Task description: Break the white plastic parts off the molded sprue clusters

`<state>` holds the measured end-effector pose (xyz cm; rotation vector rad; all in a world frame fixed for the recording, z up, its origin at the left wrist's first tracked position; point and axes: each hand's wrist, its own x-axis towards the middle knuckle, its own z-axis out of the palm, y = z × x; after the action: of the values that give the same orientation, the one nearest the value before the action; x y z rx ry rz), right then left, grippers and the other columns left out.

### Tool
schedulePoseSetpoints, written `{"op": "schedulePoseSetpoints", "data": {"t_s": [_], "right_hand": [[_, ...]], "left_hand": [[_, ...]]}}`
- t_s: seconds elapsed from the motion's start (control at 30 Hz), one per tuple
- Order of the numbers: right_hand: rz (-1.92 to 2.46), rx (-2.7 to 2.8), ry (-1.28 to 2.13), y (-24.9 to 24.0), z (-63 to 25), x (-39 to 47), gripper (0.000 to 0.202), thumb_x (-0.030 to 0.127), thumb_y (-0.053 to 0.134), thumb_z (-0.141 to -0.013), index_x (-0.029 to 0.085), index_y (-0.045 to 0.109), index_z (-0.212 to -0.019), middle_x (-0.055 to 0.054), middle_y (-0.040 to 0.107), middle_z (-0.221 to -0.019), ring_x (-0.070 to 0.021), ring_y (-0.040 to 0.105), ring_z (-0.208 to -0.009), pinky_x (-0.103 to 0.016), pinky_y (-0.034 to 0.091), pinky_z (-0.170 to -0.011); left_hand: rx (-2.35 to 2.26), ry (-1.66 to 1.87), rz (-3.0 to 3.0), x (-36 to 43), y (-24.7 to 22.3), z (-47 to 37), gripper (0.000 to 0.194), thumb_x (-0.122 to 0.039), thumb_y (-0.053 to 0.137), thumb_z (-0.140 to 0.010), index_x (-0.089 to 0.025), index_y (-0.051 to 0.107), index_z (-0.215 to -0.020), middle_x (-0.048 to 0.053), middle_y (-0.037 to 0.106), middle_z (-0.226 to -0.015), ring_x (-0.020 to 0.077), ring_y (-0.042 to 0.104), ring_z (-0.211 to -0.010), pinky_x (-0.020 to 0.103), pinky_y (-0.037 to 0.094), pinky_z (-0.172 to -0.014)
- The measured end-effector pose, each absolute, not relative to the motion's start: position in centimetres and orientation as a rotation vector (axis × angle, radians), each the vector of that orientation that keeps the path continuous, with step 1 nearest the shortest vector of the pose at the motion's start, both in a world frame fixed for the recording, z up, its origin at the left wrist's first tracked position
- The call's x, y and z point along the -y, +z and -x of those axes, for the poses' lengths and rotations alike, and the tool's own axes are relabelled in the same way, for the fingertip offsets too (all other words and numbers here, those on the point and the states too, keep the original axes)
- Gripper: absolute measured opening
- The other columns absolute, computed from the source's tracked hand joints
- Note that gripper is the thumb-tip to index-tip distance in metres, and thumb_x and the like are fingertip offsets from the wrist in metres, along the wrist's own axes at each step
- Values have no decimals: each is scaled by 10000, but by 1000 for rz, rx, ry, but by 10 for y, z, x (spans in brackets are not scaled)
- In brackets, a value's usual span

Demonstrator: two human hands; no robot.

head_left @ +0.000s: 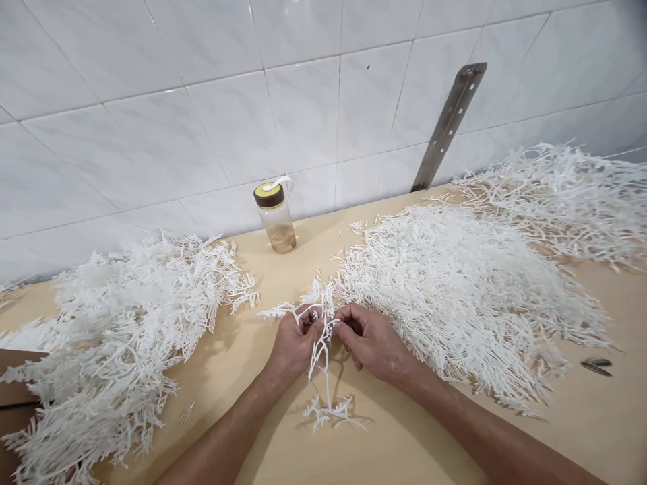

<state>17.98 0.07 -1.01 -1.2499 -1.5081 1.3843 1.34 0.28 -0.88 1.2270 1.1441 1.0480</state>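
Observation:
A white branching plastic twig (323, 350) hangs between my two hands over the table, its lower sprigs spreading near the tabletop. My left hand (298, 340) pinches the stem with thumb and forefinger. From the other side, my right hand (371, 340) has its thumb and fingers pressed together at the twig's edge; what exactly lies between those fingertips is too small to make out. Close to the right hand begins a large heap of thin white plastic pieces (470, 289). To the left of my hands lies a pile of white branching twigs (136, 316).
A bottle with a yellow and dark lid (275, 219) stands near the tiled wall (303, 114). A metal strip with holes (447, 131) leans there. More white branches (571, 195) lie at back right. A small dark metal tool (596, 366) rests far right; a cardboard box (17, 364) is left.

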Motion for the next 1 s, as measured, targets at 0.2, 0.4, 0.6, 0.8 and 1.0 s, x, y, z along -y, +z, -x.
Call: {"op": "schedulePoseSetpoints", "data": {"t_s": [0.2,0.4,0.6,0.8,1.0], "right_hand": [[1234,1567,1384,-10,-179,-2,185,341,532,-893,188,636,-882,52,564,-608,-69,490,-357,-180,426,-323],[1287,1609,1311,-8,-177,-2,205,333,521,-890,187,645,-818,52,547,-560,-73,480,-353,-180,416,-322],[1303,1656,1289,-10,-177,1,177,320,533,-864,190,610,-771,55,515,-532,-82,459,-359,-199,408,-349],[1397,1734,1164,-10,-175,1,144,288,516,-834,201,610,-768,44,530,-508,-112,479,-389,-227,400,-398],[1442,1756,1166,-4,-172,0,139,285,503,-808,211,544,-698,38,532,-504,-125,500,-397,-239,400,-406]], "left_hand": [[-1135,1089,-1200,-1,-10,-15,245,-351,743,-736,-154,598,-723,-10,530,-623,116,482,-597,224,386,-565],[-1144,1119,-1191,1,-10,-17,245,-359,718,-755,-157,580,-739,-15,530,-634,109,476,-578,224,385,-549],[-1170,1145,-1192,2,-11,-20,281,-380,702,-744,-170,527,-683,-29,481,-596,98,427,-543,222,360,-526],[-1264,1195,-1206,9,-8,-24,254,-354,646,-787,-181,505,-667,-29,457,-608,112,430,-578,235,363,-556],[-1319,1193,-1292,16,-7,-25,199,-313,595,-833,-181,513,-709,-29,467,-635,116,439,-599,237,375,-578]]}}
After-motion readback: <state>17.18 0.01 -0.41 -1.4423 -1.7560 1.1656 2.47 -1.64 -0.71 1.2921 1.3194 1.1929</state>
